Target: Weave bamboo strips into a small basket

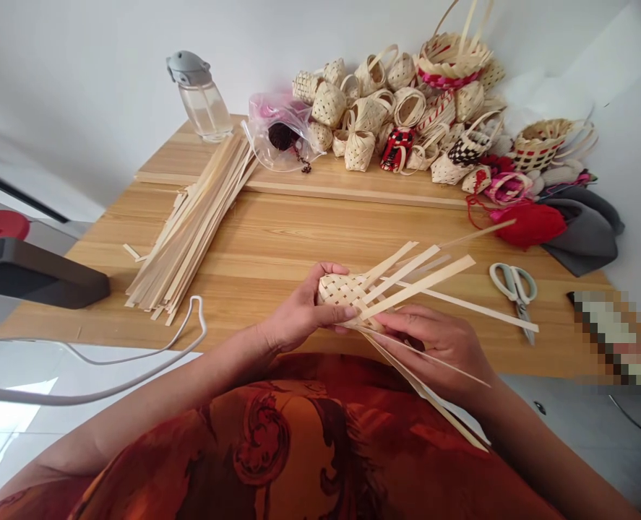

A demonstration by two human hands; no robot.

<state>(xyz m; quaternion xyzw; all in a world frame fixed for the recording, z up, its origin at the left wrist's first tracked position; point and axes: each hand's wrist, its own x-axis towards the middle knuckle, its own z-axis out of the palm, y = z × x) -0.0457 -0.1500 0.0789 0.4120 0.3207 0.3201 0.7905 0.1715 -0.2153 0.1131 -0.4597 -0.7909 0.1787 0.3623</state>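
Note:
A small, half-woven basket [342, 290] of pale flat strips lies between my hands above the table's front edge. My left hand [303, 307] is wrapped round its closed end, with the thumb pressed on the weave. Loose strips [418, 285] fan out from its other end to the right, and a few hang down over my clothing. My right hand [433, 339] is at the lower right of the basket, fingers bent and pinched among the strip ends. Which strip those fingers grip is partly hidden.
A bundle of flat strips [195, 224] lies at the left. Several finished small baskets [360, 148] pile up at the back, near a water bottle [204, 101] and a plastic bag [282, 133]. Scissors [518, 292] and red yarn [534, 224] are at the right. A white cable [204, 325] crosses the front left.

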